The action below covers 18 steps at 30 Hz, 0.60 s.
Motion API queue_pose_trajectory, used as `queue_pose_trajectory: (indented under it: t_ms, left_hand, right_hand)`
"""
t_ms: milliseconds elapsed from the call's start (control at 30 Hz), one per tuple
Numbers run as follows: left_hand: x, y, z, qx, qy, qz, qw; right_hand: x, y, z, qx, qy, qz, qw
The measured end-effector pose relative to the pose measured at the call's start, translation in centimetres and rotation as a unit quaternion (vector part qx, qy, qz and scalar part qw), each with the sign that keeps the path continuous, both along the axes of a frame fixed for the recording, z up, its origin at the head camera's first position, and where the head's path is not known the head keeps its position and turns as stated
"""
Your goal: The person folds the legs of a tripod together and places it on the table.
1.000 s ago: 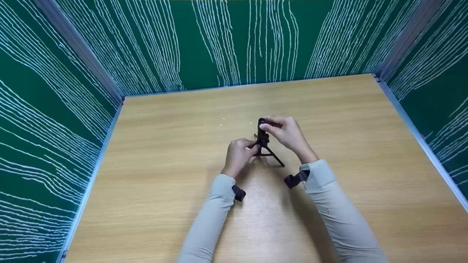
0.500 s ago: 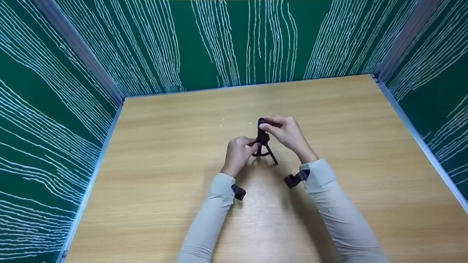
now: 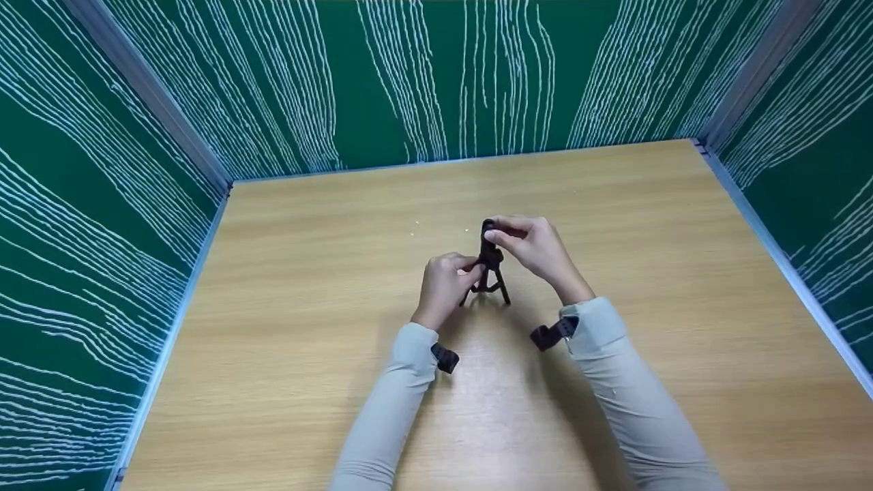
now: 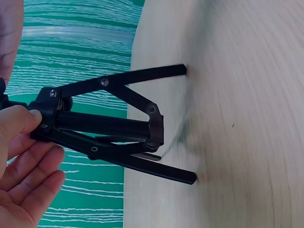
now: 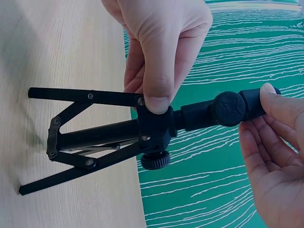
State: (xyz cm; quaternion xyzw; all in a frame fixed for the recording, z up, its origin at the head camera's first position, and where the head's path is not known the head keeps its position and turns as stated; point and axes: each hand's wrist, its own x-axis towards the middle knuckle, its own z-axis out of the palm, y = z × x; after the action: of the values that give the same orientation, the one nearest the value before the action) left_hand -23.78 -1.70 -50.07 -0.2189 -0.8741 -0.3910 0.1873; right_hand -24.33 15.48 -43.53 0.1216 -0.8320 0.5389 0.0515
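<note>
A small black tripod (image 3: 490, 256) stands upright over the middle of the table, its legs partly spread and joined by hinged braces to the centre post. My left hand (image 3: 447, 285) pinches its collar, where the legs meet; the thumb presses on the collar in the left wrist view. Higher up, my right hand (image 3: 539, 252) pinches the top end above a round star-marked knob (image 5: 228, 108). A ridged side knob (image 5: 156, 160) sticks out from the collar. The leg tips (image 4: 190, 178) are at the tabletop.
The wooden tabletop (image 3: 307, 307) has a few tiny white specks beyond the tripod. Green walls (image 3: 259, 82) with white wavy lines close it in at the back and both sides. Dark wrist cameras (image 3: 445, 359) sit on both wrists.
The tripod's legs have drawn inward: the right leg's tip has swung left toward the post, and a left leg now shows below my left hand. Both hands have stayed in place.
</note>
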Motion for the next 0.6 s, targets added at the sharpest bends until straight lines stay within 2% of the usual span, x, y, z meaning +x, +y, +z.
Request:
queue_pose_trajectory:
  t_ms: [400,600]
  left_hand:
    - [-0.09,-0.38,-0.17,0.016,-0.004,-0.009,0.9998]
    - [-0.16,-0.65,-0.35,0.017,-0.013,-0.010,0.9997]
  right_hand:
    - [0.07,-0.34,0.06,0.007,-0.007,0.004,1.000]
    - [0.19,-0.54,-0.01,0.012,0.004,0.005,1.000]
